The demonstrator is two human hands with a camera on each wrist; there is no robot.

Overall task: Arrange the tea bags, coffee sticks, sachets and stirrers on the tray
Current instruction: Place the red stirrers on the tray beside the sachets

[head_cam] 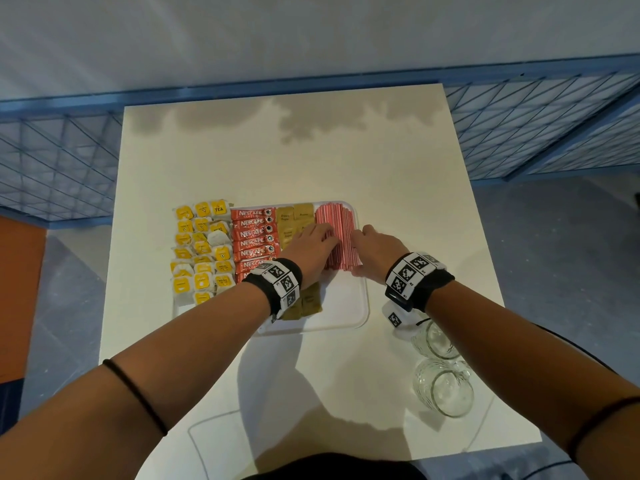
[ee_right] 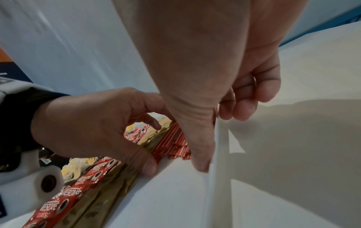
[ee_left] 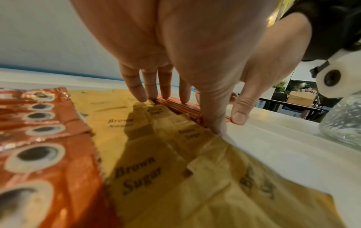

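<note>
A white tray (head_cam: 346,306) holds yellow tea bags (head_cam: 201,251) at its left, then red coffee sticks (head_cam: 252,233), brown sugar sachets (head_cam: 294,216) and a bundle of red-striped stirrers (head_cam: 337,220) at its right. My left hand (head_cam: 317,249) arches over the bundle's left side. Its straight fingers (ee_left: 165,86) touch the stirrers (ee_left: 175,106) and its thumb presses at their near end. My right hand (head_cam: 370,247) cups the bundle's right side by the tray rim, with fingers (ee_right: 252,95) curled and thumb at the stirrers' (ee_right: 171,143) near end.
Two clear glasses (head_cam: 438,337) (head_cam: 443,386) lie on the white table (head_cam: 398,168) near the tray's right front corner, under my right forearm. The tray's near right part is bare. A blue wire fence (head_cam: 554,126) stands beyond the table.
</note>
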